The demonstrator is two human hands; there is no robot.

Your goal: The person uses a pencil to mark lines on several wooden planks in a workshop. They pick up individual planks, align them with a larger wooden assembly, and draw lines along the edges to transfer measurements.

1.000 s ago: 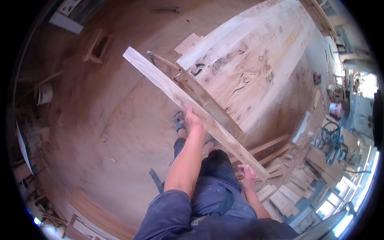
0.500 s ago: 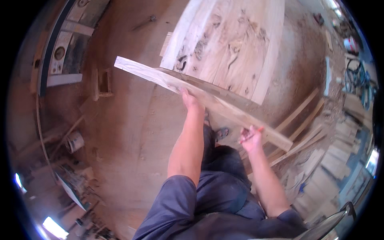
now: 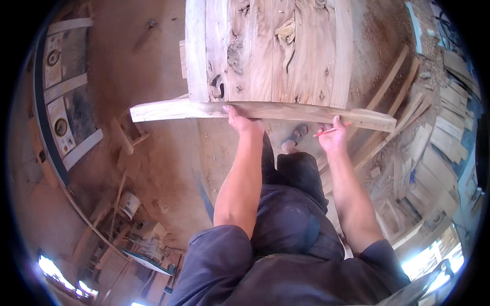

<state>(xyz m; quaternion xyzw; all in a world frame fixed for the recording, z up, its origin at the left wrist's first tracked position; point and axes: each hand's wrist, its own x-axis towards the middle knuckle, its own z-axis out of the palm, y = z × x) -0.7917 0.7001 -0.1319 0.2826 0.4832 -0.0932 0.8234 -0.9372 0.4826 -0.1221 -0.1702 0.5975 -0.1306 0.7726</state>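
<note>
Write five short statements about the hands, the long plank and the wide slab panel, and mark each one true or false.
1. Both hands grip the long pale wooden plank. True.
2. The right hand also holds a blue marker. False: it holds a thin red pencil.
3. The plank lies across the near end of the wide knotty wooden slab panel. True.
4. The left hand rests on the white bucket. False: it grips the plank.
5. The person stands on a tiled floor. False: a dusty dirt floor.
</note>
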